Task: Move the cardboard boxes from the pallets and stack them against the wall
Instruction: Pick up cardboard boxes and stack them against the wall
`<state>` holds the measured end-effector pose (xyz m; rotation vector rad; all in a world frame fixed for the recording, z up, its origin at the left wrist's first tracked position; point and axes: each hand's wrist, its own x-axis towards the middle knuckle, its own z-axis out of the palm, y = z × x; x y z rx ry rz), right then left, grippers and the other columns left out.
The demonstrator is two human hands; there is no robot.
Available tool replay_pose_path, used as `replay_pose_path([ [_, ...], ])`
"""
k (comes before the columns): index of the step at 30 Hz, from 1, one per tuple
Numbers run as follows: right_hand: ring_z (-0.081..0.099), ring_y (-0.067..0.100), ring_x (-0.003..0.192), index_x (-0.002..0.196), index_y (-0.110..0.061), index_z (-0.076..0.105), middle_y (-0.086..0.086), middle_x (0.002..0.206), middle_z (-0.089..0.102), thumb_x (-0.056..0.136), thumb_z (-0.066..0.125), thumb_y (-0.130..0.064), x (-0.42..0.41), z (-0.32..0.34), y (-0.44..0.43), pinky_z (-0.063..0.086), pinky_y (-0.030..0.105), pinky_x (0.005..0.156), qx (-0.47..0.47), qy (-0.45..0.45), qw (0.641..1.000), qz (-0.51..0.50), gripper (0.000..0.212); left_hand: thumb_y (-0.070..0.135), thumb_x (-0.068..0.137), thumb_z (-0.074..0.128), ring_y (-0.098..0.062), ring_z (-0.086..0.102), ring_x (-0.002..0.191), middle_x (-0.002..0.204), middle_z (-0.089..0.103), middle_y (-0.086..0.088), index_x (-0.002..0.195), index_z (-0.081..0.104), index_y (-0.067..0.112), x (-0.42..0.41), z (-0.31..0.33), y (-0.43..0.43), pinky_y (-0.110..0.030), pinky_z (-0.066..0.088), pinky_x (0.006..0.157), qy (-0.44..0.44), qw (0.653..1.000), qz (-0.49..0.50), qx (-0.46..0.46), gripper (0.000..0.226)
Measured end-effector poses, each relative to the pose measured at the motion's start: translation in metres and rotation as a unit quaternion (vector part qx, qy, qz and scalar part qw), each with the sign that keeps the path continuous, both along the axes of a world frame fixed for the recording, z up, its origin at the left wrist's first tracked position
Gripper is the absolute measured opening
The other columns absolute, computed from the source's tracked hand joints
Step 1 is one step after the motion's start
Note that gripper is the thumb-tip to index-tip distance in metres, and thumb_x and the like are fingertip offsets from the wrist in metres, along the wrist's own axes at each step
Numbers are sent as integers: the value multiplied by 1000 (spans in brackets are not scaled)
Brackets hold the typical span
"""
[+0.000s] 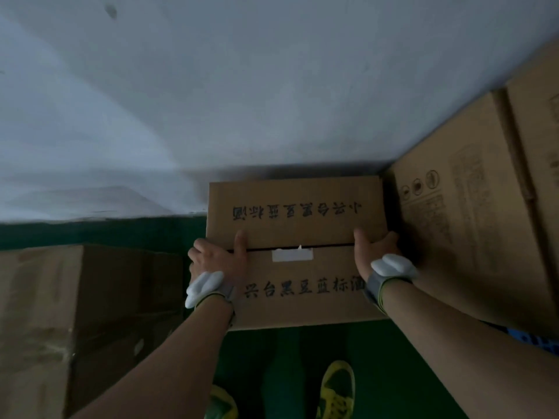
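Now both hands, left (pixel 219 261) and right (pixel 373 252), clamp a brown printed cardboard box (pixel 298 252) near the pale wall (pixel 242 101); sliding it flush beside the taller brown carton stack (pixel 472 207) would seat it best.

Head view, downward, near wall (pixel 211 101)
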<state>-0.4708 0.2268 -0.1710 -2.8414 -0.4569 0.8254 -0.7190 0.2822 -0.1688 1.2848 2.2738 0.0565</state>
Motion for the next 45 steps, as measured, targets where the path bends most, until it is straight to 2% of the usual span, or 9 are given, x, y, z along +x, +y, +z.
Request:
replay_pose_path([
  [7, 48, 43, 124, 152, -19, 12, 16, 149, 39, 86, 42, -67, 18, -36, 22, 42, 50, 95, -15, 17, 1000, 3, 87, 73, 84, 40, -41, 53, 107, 127, 46, -21, 127, 36, 2, 17, -34, 20, -46, 43, 84, 4, 999, -35, 0, 83],
  [12, 47, 43, 126, 152, -14, 12, 16, 148, 40, 82, 44, -69, 25, -57, 26, 39, 50, 99, -1, 2, 1000, 20, 94, 72, 84, 41, -42, 53, 106, 128, 45, -22, 125, 38, 0, 27, -60, 14, -46, 42, 84, 1, 1000, -18, 3, 83],
  [17, 54, 44, 117, 148, -12, 19, 18, 142, 47, 82, 42, -75, 15, -67, 16, 44, 53, 90, 22, -59, 997, 54, 94, 71, 82, 46, -42, 52, 105, 123, 46, -21, 120, 40, 3, 29, -81, 5, -47, 40, 84, 1, 999, -5, 46, 78],
  [24, 35, 45, 132, 151, -40, -5, 20, 152, 26, 90, 29, -68, 5, -57, 16, 32, 58, 102, -66, -31, 992, 99, 74, 75, 82, 39, -42, 52, 104, 127, 42, -20, 132, 31, 9, 27, -83, -2, -46, 37, 79, -16, 1000, 0, -6, 84],
  [27, 25, 44, 134, 151, -38, 12, 22, 151, 18, 91, 30, -65, -12, -44, 15, 26, 57, 106, -114, -99, 974, 168, 68, 79, 80, 35, -42, 52, 104, 128, 40, -20, 136, 26, 14, 26, -79, 0, -45, 31, 73, -19, 998, 5, -53, 86],
  [29, 18, 42, 137, 151, -34, 17, 17, 156, 9, 92, 29, -64, -30, -41, 7, 19, 58, 110, -85, -119, 963, 227, 68, 78, 80, 36, -42, 52, 104, 128, 40, -20, 135, 26, 13, 27, -80, 0, -45, 33, 75, -22, 998, 9, -56, 86],
  [34, -16, 47, 143, 151, -32, -13, 12, 159, -22, 88, 23, -72, -58, -58, -15, 0, 63, 115, -47, -53, 957, 280, 83, 66, 84, 49, -44, 51, 106, 128, 42, -22, 135, 32, 4, 36, -80, 6, -50, 40, 87, -54, 998, 10, 18, 82],
  [40, -22, 46, 141, 146, -35, -25, 10, 156, -30, 80, 18, -81, -56, -74, -23, 5, 67, 113, -83, -49, 949, 301, 91, 61, 84, 55, -44, 44, 120, 143, 30, -21, 151, 4, 7, 27, -76, -3, -50, 36, 98, -87, 995, -56, -17, 99],
  [45, -15, 45, 143, 150, -28, -19, 15, 158, -23, 85, 33, -73, -63, -45, -10, 9, 62, 114, -102, -34, 949, 296, 95, 51, 91, 51, -43, 43, 123, 143, 34, -24, 151, -15, 22, 15, -41, -3, -51, 36, 101, -92, 991, -76, -58, 94],
])
